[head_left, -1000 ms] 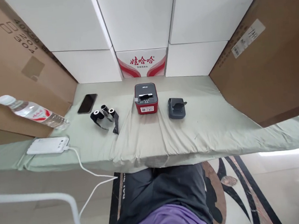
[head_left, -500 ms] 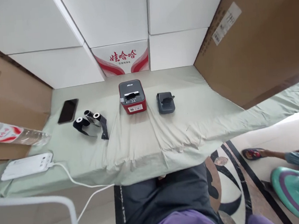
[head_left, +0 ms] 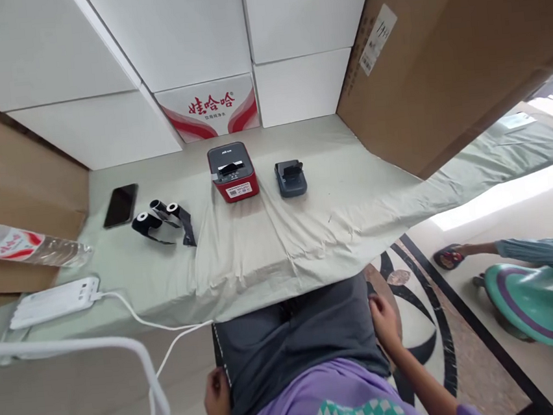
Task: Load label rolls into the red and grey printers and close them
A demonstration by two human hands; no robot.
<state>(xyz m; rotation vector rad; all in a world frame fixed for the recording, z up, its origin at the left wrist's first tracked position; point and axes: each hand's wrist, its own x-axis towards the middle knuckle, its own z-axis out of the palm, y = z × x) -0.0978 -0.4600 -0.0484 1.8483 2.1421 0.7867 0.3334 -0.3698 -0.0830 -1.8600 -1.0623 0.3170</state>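
I sit at a table covered with a pale green cloth (head_left: pixel 270 247). My left hand (head_left: pixel 217 399) rests low beside my left thigh, fingers curled, holding nothing I can see. My right hand (head_left: pixel 384 320) lies against my right thigh on the dark trousers, fingers loosely apart. Both hands are below the table edge, far from the objects. On the cloth stand a red and grey label printer (head_left: pixel 233 172), a small dark grey device (head_left: pixel 290 178), two black ribbon rolls (head_left: pixel 161 219) and a black phone (head_left: pixel 120 205).
A water bottle (head_left: pixel 26 244) lies at the left, with a white power bank (head_left: pixel 53 301) and its white cable (head_left: pixel 160 323) near the front edge. White boxes (head_left: pixel 181 34) and brown cartons (head_left: pixel 446 41) wall the table. Another person's legs (head_left: pixel 530 251) and a teal stool (head_left: pixel 535 303) are at the right.
The view has swung right and tilted down. Both my hands have come into view at my thighs. More of the other person and the teal stool shows at the right.
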